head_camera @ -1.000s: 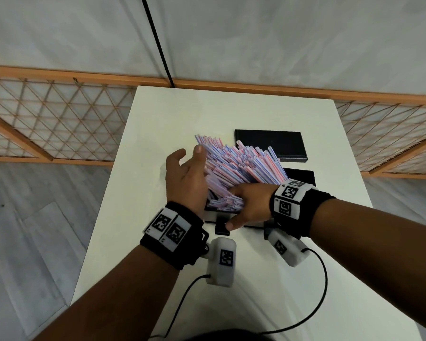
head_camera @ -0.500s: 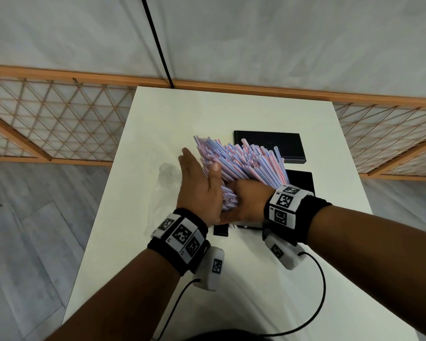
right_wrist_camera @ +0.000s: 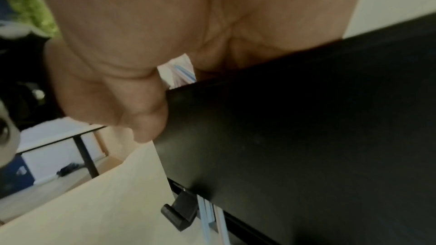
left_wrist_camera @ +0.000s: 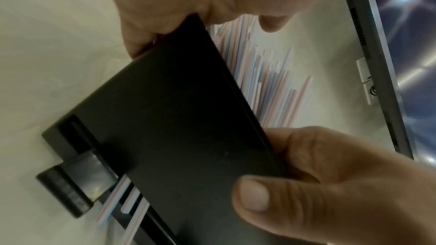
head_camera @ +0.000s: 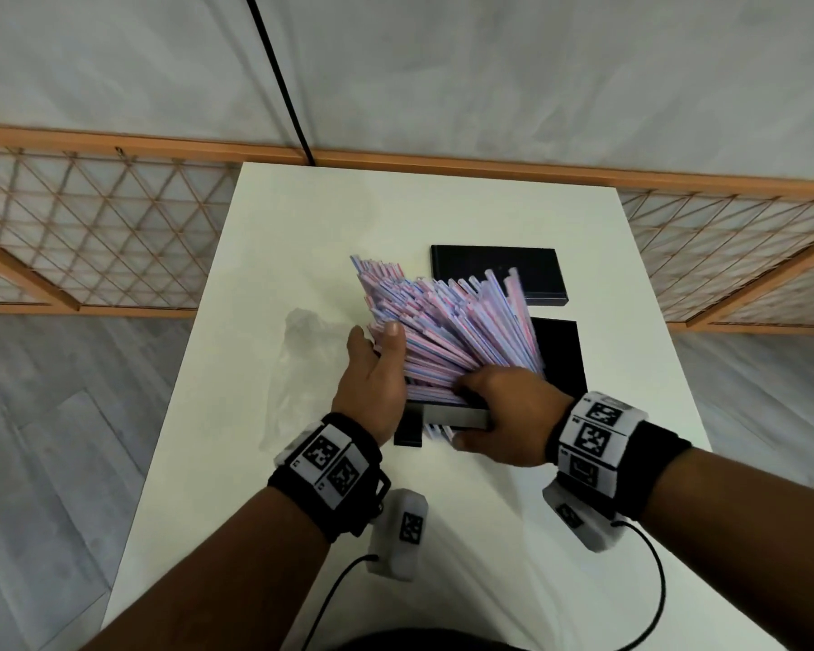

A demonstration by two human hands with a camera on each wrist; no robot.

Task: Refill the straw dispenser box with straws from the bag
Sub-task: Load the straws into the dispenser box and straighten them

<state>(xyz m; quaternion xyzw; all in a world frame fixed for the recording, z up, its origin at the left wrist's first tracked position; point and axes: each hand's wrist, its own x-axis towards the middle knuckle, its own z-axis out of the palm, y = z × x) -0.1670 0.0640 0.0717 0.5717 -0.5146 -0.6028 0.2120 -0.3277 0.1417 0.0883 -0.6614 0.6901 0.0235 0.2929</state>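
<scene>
The fanned straws [head_camera: 447, 331] stand in the open black dispenser box [head_camera: 558, 357] at mid-table; since a second ago the left hand [head_camera: 372, 378] has flattened, fingers straight, against their left side, so squaring-up is under way. The right hand [head_camera: 504, 415] curls over the box's near rim, hiding its fingertips. The emptied clear bag [head_camera: 297, 368], left of the box, is faint.
</scene>
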